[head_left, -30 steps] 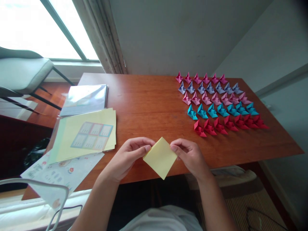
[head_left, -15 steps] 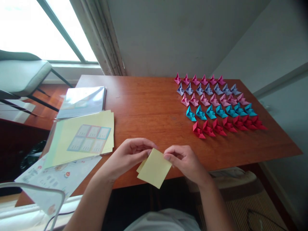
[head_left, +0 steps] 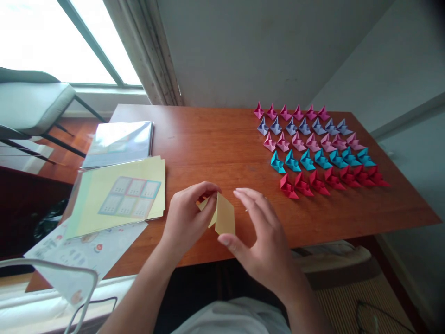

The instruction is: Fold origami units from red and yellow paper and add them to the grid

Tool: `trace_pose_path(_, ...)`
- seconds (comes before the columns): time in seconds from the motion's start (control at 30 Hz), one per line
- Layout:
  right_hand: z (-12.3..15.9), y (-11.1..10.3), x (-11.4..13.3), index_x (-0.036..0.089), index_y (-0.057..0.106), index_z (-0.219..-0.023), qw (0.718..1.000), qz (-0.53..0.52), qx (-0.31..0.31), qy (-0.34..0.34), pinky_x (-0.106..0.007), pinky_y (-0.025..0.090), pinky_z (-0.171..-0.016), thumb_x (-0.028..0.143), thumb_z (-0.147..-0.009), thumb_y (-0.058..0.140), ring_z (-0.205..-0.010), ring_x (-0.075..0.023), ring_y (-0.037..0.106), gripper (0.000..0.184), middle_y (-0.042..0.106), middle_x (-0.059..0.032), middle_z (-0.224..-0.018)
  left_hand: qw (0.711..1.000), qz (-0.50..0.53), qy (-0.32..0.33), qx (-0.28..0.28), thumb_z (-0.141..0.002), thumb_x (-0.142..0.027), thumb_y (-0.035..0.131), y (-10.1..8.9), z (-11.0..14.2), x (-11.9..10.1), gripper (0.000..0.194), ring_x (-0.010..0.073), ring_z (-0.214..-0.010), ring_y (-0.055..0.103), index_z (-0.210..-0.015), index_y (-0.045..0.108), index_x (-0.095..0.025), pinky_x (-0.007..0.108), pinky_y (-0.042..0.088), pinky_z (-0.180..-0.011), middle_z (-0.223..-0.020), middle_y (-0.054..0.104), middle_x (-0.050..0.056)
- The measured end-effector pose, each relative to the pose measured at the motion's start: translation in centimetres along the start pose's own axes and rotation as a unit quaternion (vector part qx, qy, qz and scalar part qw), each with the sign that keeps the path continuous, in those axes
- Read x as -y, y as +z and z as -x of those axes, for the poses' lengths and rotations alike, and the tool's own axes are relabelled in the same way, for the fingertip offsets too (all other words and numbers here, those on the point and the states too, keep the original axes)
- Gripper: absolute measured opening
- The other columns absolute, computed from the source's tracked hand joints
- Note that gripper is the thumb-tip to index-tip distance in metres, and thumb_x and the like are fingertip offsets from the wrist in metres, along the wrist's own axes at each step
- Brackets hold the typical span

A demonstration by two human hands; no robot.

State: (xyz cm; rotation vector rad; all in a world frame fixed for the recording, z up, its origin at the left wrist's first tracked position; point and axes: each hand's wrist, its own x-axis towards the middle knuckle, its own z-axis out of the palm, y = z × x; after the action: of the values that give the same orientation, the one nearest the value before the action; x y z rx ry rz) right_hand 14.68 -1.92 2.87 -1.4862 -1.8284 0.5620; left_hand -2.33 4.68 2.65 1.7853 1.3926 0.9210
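Observation:
Between thumb and fingers, my left hand [head_left: 191, 213] pinches a folded piece of yellow paper [head_left: 225, 214] above the table's front edge. The paper is turned nearly edge-on, with one flap to the right and another folded part behind my left thumb. My right hand [head_left: 262, 234] is open beside it, thumb and fingers spread apart around the right flap. The thumb tip is close to the flap's lower corner; whether it touches I cannot tell.
Rows of folded paper boats [head_left: 308, 160] in red, turquoise, pink and lilac stand on the right of the wooden table [head_left: 208, 144]. On the left lie yellow sheets [head_left: 90, 199], a plastic-covered pack [head_left: 118, 144] and a printed white sheet [head_left: 107, 250]. A chair [head_left: 38, 102] stands by the window.
The yellow paper has turned from facing me to nearly edge-on. My right hand has let go of its corner and spread its fingers; my left hand keeps its pinch.

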Motion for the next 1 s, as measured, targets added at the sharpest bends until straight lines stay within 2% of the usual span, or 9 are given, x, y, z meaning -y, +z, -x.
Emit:
trace_pose_path(0.03, 0.0, 0.2, 0.6, 0.02, 0.044, -0.148, 1.0, 0.012, 0.014, -0.012, -0.05, 0.045, -0.112, 0.046, -0.088, 0.069, -0.133, -0.0334, 0.05, 0.07, 0.052, -0.0158, -0.146, 1.0, -0.024, 0.017, -0.001, -0.088, -0.022, 0.056, 0.1, -0.1, -0.1, 0.015, 0.0157, -0.072, 0.068, -0.085, 0.07, -0.02, 0.025, 0.049, -0.07, -0.081, 0.075, 0.002)
trace_pose_path(0.1, 0.0, 0.6, 1.2, 0.019, 0.041, -0.15, 0.999, 0.035, 0.025, -0.028, -0.051, 0.046, -0.111, 0.033, -0.09, 0.066, -0.133, -0.0331, 0.05, 0.068, 0.052, -0.0155, -0.147, 0.997, -0.066, 0.042, -0.002, -0.089, -0.021, 0.055, 0.2, -0.2, -0.2, 0.015, 0.016, -0.073, 0.068, -0.085, 0.07, -0.02, 0.026, 0.048, -0.07, -0.082, 0.075, 0.001)
trace_pose_path(0.17, -0.3, 0.9, 1.4, 0.019, 0.045, -0.147, 0.999, 0.038, 0.007, -0.032, -0.048, 0.048, -0.107, 0.021, -0.091, 0.06, -0.127, -0.0308, 0.055, 0.058, 0.058, -0.0142, -0.141, 0.993, -0.101, 0.054, 0.003, -0.089, -0.02, 0.055, 0.3, -0.3, -0.4, 0.014, 0.0162, -0.073, 0.068, -0.085, 0.069, -0.02, 0.026, 0.047, -0.068, -0.081, 0.074, 0.001)
trace_pose_path(0.23, -0.7, 0.9, 1.0, 0.019, 0.057, -0.135, 0.999, 0.021, -0.02, -0.018, -0.043, 0.053, -0.099, 0.015, -0.091, 0.055, -0.114, -0.027, 0.064, 0.044, 0.068, -0.0118, -0.126, 0.99, -0.128, 0.061, 0.015, -0.09, -0.021, 0.056, 0.3, -0.4, -0.4, 0.014, 0.0162, -0.073, 0.067, -0.086, 0.069, -0.02, 0.027, 0.047, -0.067, -0.081, 0.074, 0.0)
trace_pose_path(0.37, -1.9, 0.5, -0.7, 0.02, 0.071, -0.102, 0.996, -0.015, -0.053, 0.064, -0.033, 0.055, -0.076, 0.019, -0.092, 0.056, -0.084, -0.0216, 0.072, 0.018, 0.077, -0.0055, -0.094, 0.98, -0.178, 0.085, 0.025, -0.095, -0.023, 0.053, 0.5, -0.8, 0.1, 0.017, 0.0175, -0.079, 0.068, -0.096, 0.07, -0.021, 0.028, 0.049, -0.07, -0.091, 0.075, 0.001)
trace_pose_path(0.5, -2.9, 0.7, -3.2, 0.022, 0.071, -0.1, 0.985, -0.067, -0.021, 0.16, -0.031, 0.055, -0.072, 0.028, -0.091, 0.06, -0.082, -0.0222, 0.074, 0.016, 0.078, -0.0041, -0.091, 0.942, -0.291, 0.168, -0.02, -0.096, -0.022, 0.054, 0.9, -0.6, 0.8, 0.025, 0.0261, -0.103, 0.065, -0.117, 0.066, -0.019, 0.041, 0.049, -0.089, -0.114, 0.072, 0.008)
trace_pose_path(0.6, -3.4, 0.9, -4.8, 0.021, 0.071, -0.099, 0.981, -0.07, -0.002, 0.183, -0.032, 0.055, -0.074, 0.031, -0.089, 0.063, -0.085, -0.024, 0.074, 0.016, 0.078, -0.0049, -0.093, 0.901, -0.371, 0.226, 0.002, -0.095, -0.019, 0.056, 1.1, 0.0, 1.3, 0.023, 0.0287, -0.107, 0.061, -0.116, 0.067, -0.019, 0.046, 0.045, -0.095, -0.116, 0.07, 0.009)
trace_pose_path(0.8, -3.7, 1.1, -5.9, 0.022, 0.072, -0.096, 0.988, 0.008, 0.013, 0.154, -0.035, 0.052, -0.075, 0.028, -0.089, 0.062, -0.087, -0.0273, 0.074, 0.014, 0.078, -0.0062, -0.093, 0.87, -0.425, 0.243, 0.059, -0.095, -0.021, 0.057, 1.0, 0.6, 2.6, 0.017, 0.027, -0.096, 0.059, -0.106, 0.069, -0.018, 0.044, 0.046, -0.085, -0.104, 0.067, 0.009)
trace_pose_path(1.0, -3.7, 1.3, -6.6, 0.02, 0.071, -0.095, 0.994, 0.084, 0.008, 0.072, -0.035, 0.052, -0.077, 0.024, -0.091, 0.061, -0.088, -0.0269, 0.073, 0.012, 0.078, -0.0077, -0.095, 0.831, -0.454, 0.298, 0.122, -0.094, -0.019, 0.059, 0.6, 0.3, 3.8, 0.026, 0.0223, -0.082, 0.056, -0.119, 0.065, -0.015, 0.036, 0.045, -0.07, -0.093, 0.062, 0.006)
